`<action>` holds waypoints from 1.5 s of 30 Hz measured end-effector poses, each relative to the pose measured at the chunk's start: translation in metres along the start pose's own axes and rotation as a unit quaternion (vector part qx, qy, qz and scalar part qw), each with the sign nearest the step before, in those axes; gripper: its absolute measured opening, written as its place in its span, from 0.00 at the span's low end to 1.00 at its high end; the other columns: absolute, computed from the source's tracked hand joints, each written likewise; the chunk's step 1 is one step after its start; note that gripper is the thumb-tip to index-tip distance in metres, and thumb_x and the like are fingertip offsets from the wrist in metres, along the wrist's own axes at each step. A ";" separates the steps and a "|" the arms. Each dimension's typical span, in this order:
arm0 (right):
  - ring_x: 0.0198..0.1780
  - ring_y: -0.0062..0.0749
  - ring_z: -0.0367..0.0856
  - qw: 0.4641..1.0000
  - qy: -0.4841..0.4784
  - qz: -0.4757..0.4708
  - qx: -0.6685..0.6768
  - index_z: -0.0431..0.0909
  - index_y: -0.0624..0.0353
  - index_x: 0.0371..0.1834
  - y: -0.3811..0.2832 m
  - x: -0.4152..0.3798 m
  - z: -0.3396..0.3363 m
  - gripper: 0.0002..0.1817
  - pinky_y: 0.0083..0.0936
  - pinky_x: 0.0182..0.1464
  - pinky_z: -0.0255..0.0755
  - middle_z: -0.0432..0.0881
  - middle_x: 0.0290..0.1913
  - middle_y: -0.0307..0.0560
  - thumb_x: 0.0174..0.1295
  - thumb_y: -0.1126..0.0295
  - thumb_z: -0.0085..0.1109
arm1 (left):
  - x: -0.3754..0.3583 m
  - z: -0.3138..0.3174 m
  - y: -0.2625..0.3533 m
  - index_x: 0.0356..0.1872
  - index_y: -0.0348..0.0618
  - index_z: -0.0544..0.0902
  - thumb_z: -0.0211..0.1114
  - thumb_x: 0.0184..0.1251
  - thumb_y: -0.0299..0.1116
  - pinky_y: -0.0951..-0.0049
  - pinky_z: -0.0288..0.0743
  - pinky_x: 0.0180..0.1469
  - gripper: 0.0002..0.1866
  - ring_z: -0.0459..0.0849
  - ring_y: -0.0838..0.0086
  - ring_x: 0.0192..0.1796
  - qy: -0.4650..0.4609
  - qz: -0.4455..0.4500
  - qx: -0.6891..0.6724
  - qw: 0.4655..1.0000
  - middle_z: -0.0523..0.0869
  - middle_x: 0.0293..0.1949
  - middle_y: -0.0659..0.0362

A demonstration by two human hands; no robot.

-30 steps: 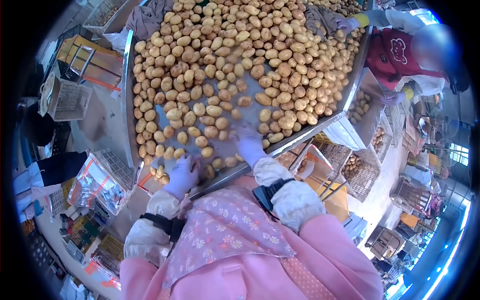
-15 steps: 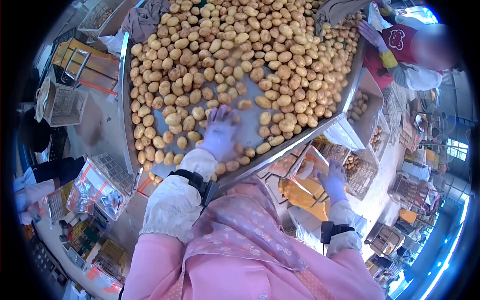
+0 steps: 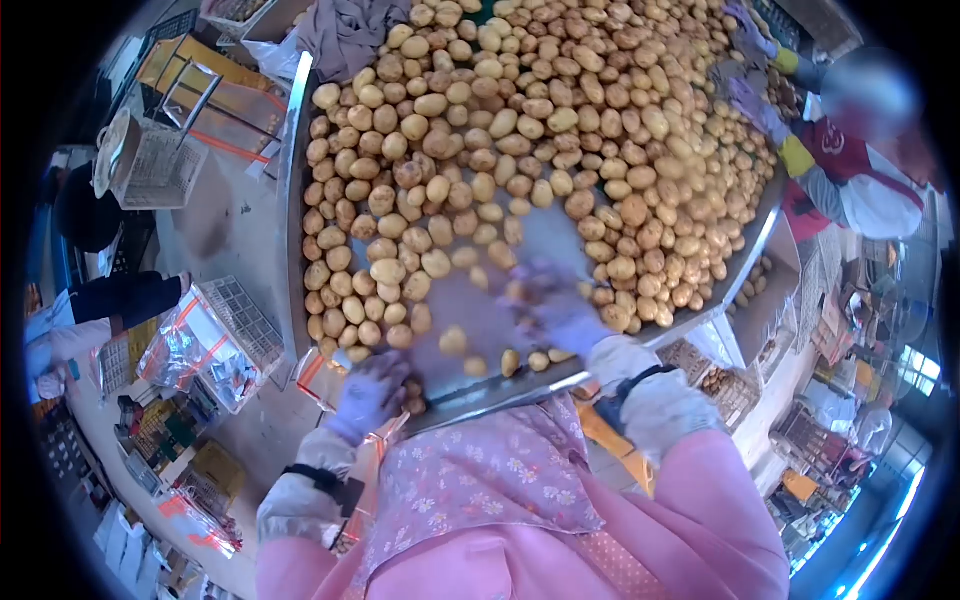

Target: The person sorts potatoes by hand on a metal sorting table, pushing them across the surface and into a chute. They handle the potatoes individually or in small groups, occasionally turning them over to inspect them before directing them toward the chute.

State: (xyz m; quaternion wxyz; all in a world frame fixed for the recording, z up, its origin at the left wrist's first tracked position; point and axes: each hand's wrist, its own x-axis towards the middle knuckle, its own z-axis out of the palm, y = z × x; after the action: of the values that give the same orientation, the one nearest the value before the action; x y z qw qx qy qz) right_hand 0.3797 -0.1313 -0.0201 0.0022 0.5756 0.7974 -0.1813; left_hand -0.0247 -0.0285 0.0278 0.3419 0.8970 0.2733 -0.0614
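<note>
Many yellow-brown potatoes (image 3: 480, 95) lie on a metal sorting table (image 3: 470, 335) in front of me. At its near-left corner is my left hand (image 3: 372, 398), in a purple glove, with fingers curled around a couple of potatoes (image 3: 413, 396) at the edge. My right hand (image 3: 556, 308), gloved the same way, is low over the bared metal near the front rim. Motion smears its fingers, and I cannot tell whether they grip a potato. A few loose potatoes (image 3: 509, 362) lie between the two hands along the rim.
A co-worker's gloved hands (image 3: 755, 108) are among the potatoes at the far right. A grey cloth (image 3: 350, 38) lies on the far-left corner. Plastic crates (image 3: 240, 322) stand on the floor at left, and a crate (image 3: 712, 378) with potatoes stands at right.
My left hand has drawn back from mid-table to the near-left corner. My right hand has come from beside the table onto its surface. More potatoes are gone from the near metal.
</note>
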 end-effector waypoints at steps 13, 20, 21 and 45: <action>0.83 0.66 0.48 0.996 0.045 0.060 0.045 0.71 0.24 0.74 -0.007 0.103 -0.052 0.32 0.63 0.81 0.45 0.58 0.82 0.51 0.66 0.38 0.60 | 0.177 -0.053 -0.046 0.72 0.47 0.76 0.67 0.67 0.50 0.40 0.53 0.78 0.34 0.60 0.34 0.77 0.279 -0.143 0.063 0.948 0.67 0.75 0.36; 0.82 0.74 0.45 0.929 -0.067 0.361 -0.049 0.64 0.40 0.80 -0.063 0.035 -0.027 0.42 0.69 0.81 0.38 0.49 0.82 0.69 0.63 0.42 0.63 | 0.045 0.039 0.038 0.70 0.54 0.79 0.64 0.65 0.43 0.36 0.42 0.81 0.30 0.57 0.44 0.81 0.058 0.004 0.005 0.998 0.70 0.75 0.49; 0.82 0.72 0.45 0.978 -0.047 0.202 -0.007 0.63 0.42 0.80 -0.072 0.013 -0.013 0.45 0.69 0.81 0.37 0.49 0.82 0.69 0.61 0.41 0.65 | 0.029 0.041 0.032 0.68 0.54 0.80 0.64 0.65 0.42 0.37 0.47 0.80 0.28 0.61 0.46 0.79 0.019 0.018 -0.013 1.000 0.71 0.74 0.50; 0.73 0.60 0.70 0.887 0.180 0.301 0.299 0.69 0.51 0.76 -0.050 -0.050 -0.039 0.32 0.52 0.69 0.69 0.64 0.79 0.56 0.70 0.54 0.59 | 0.185 -0.036 0.019 0.56 0.46 0.85 0.61 0.72 0.29 0.54 0.81 0.51 0.14 0.87 0.53 0.51 0.245 -0.106 -0.086 0.960 0.86 0.52 0.49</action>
State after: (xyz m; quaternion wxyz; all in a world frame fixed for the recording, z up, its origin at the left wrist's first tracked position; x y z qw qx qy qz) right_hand 0.3584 -0.1791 0.0415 -0.2592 0.7842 0.4803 -0.2954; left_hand 0.1389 0.0662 0.0115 0.3316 0.8179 0.4463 0.1478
